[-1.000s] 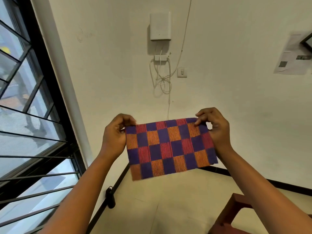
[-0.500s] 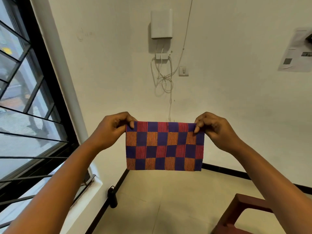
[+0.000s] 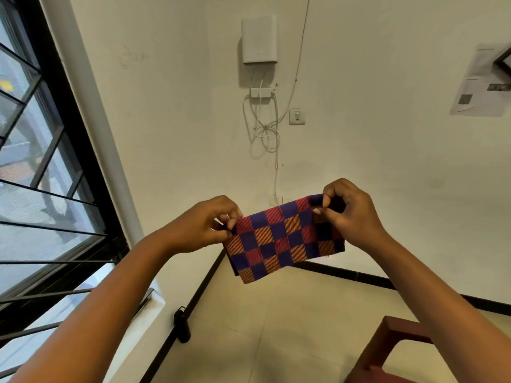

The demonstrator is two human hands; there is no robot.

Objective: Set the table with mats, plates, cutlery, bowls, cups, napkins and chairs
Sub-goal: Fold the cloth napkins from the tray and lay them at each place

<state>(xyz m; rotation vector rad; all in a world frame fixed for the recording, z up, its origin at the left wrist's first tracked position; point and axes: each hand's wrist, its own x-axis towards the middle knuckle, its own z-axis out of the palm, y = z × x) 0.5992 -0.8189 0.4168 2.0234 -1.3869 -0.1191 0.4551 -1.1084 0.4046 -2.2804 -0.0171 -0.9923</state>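
1 checked napkin (image 3: 279,239) held up, 2 hands, left hand (image 3: 200,226), right hand (image 3: 349,214), each grip pinching 1 top corner

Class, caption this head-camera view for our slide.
Left hand and right hand pinch a checked cloth in mid-air.

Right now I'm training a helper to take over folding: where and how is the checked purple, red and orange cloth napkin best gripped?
Pinch the checked purple, red and orange cloth napkin at its two upper corners, coming from each side, as the left hand and right hand do now. It is limp and hangs free in the air, so holding the top edge lets the rest drape flat below.
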